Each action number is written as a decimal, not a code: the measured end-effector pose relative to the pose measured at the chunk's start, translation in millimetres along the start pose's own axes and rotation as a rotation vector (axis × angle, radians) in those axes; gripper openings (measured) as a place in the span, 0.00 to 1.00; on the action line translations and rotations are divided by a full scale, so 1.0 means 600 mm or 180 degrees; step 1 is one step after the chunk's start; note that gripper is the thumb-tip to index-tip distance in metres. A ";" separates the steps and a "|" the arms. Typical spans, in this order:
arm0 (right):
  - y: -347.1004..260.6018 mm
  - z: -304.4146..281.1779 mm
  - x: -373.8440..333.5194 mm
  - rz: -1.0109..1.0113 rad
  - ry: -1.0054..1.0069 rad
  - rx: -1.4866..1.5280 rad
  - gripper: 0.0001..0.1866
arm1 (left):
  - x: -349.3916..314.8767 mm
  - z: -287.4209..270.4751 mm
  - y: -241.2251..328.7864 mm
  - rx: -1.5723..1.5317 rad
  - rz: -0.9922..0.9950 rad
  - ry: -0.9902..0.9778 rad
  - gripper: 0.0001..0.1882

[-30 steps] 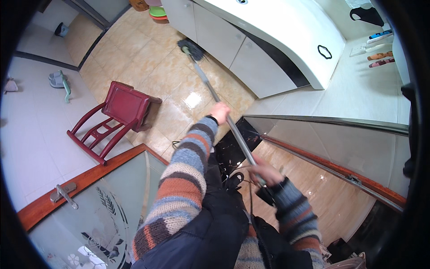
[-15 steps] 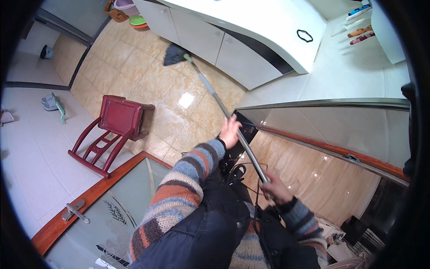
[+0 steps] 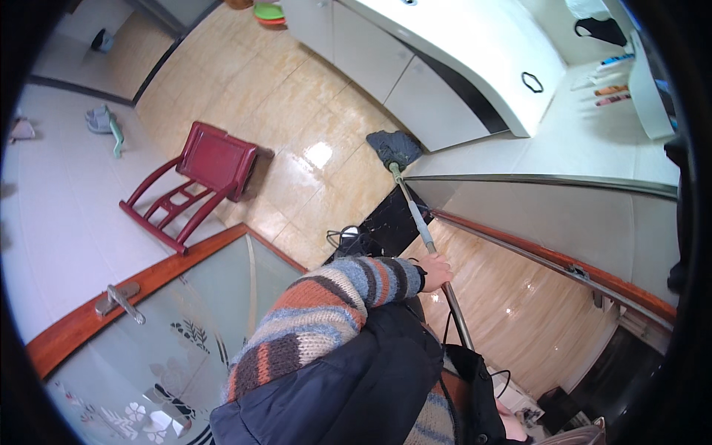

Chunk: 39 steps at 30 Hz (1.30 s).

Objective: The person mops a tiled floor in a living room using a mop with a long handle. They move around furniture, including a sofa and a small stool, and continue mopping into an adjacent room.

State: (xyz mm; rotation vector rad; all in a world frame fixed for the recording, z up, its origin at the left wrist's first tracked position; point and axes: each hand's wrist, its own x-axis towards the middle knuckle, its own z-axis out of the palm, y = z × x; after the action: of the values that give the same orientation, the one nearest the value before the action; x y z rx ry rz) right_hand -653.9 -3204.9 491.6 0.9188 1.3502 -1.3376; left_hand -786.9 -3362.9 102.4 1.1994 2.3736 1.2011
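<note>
A mop with a dark grey head [image 3: 393, 147] rests on the glossy beige tile floor [image 3: 297, 111], by the foot of the white cabinet [image 3: 415, 81]. Its metal handle [image 3: 414, 211] runs down toward me. My left hand [image 3: 436, 271], in a striped knit sleeve, is closed around the handle's middle. My right hand [image 3: 512, 426] shows only in part at the lower edge, in line with the handle's hidden lower end and half covered by my dark jacket.
A dark red wooden chair [image 3: 200, 178] stands on the tiles to the left. A glass door with a wooden frame [image 3: 141, 285] is at lower left, a glass partition with a metal rail [image 3: 549, 179] at the right. A dark cable [image 3: 343, 237] lies by a black threshold.
The mop head has been drawn back across the tiles toward me, from near the far cabinets to the corner by the glass partition. My hands sit lower in the view.
</note>
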 end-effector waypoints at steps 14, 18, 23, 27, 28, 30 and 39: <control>-0.141 -0.019 0.184 0.1954 -0.0476 0.1063 0.24 | -0.107 -0.088 -0.159 0.0171 -0.1010 -0.0112 0.09; -0.161 0.034 0.384 0.0970 -0.0985 0.0535 0.14 | -0.181 -0.136 -0.297 0.0547 -0.1667 0.0569 0.07; -0.233 0.162 0.634 -0.1179 -0.1371 -0.1176 0.27 | -0.216 -0.178 -0.383 0.0992 -0.2294 0.0709 0.09; -0.245 0.198 0.705 -0.2302 -0.0176 -0.3141 0.29 | -0.212 -0.186 -0.395 0.1017 -0.2571 0.0791 0.16; -0.236 0.193 0.706 -0.2873 0.0176 -0.3738 0.30 | -0.204 -0.182 -0.391 0.0992 -0.2677 0.0743 0.17; -0.211 0.157 0.691 -0.2489 0.0204 -0.3863 0.31 | -0.181 -0.155 -0.364 0.1168 -0.2442 0.0692 0.18; 0.005 -0.146 0.460 -0.1586 0.0595 -0.4469 0.34 | -0.032 0.072 -0.076 0.1015 -0.1018 0.0489 0.07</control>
State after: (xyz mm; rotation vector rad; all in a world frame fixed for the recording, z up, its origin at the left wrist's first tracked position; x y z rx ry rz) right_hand -725.4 -3151.9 216.2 -0.2911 2.2113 -0.3181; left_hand -778.3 -3367.9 37.8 0.7792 2.8164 0.8641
